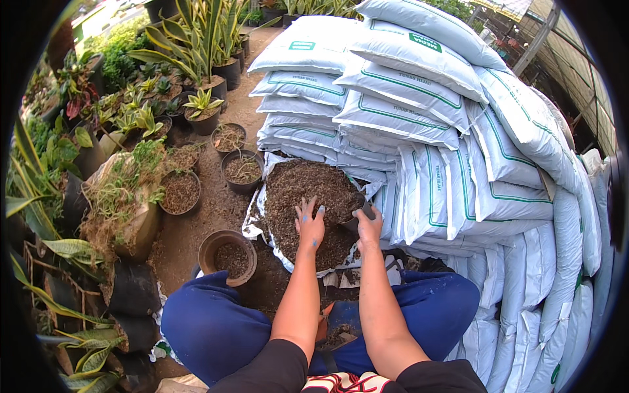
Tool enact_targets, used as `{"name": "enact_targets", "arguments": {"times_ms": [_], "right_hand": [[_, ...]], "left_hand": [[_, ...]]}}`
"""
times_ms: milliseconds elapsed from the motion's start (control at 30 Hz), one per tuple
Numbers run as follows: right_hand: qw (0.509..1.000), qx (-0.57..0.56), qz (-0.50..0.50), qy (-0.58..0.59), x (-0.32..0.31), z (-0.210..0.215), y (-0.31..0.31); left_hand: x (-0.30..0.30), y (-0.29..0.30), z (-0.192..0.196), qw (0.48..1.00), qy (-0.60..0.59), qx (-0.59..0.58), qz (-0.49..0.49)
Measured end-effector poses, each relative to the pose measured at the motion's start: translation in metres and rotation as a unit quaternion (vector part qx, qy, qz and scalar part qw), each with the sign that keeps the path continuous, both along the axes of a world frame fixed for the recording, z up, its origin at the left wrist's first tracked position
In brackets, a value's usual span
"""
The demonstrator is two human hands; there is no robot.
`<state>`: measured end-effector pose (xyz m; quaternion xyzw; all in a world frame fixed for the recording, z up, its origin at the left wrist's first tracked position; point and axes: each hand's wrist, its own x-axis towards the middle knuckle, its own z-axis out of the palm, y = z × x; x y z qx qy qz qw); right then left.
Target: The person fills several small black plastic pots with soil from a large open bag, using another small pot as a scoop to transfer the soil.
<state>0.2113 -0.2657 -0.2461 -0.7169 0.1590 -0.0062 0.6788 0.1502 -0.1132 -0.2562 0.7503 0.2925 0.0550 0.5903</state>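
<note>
Soil mix [295, 187] is heaped at the centre of the frame on an opened white sack [254, 213]. In the head view, the only one given, the left hand [309, 224] is laid on the heap with its fingers spread apart, nothing being gripped. By the right hand [369, 226], a tilted dark pot [351, 225] is clamped at the heap's right edge; how much has been put into it cannot be told. The work is judged to be under way: plenty of mix is left unused, and the pot has not been set down. At lower left of centre, a brown pot [204, 255] is seen partly filled.

Bare brown ground [173, 245] serves as the work area. White sacks [406, 108] are stacked across the upper right and right, potted plants [203, 108] are crowded along the left, and a sheeted wall [583, 75] is glimpsed at far upper right.
</note>
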Motion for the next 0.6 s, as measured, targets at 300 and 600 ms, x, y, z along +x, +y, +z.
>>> {"name": "enact_targets", "arguments": {"times_ms": [300,600], "right_hand": [[0.902,-0.303,0.161,-0.264,-0.02,0.08,0.022],[0.844,-0.353,0.265,-0.304,-0.034,0.138,0.042]], "left_hand": [[-0.008,0.016,0.003,0.953,-0.114,-0.255,0.121],[-0.014,0.01,-0.005,0.948,-0.139,-0.235,0.16]]}}
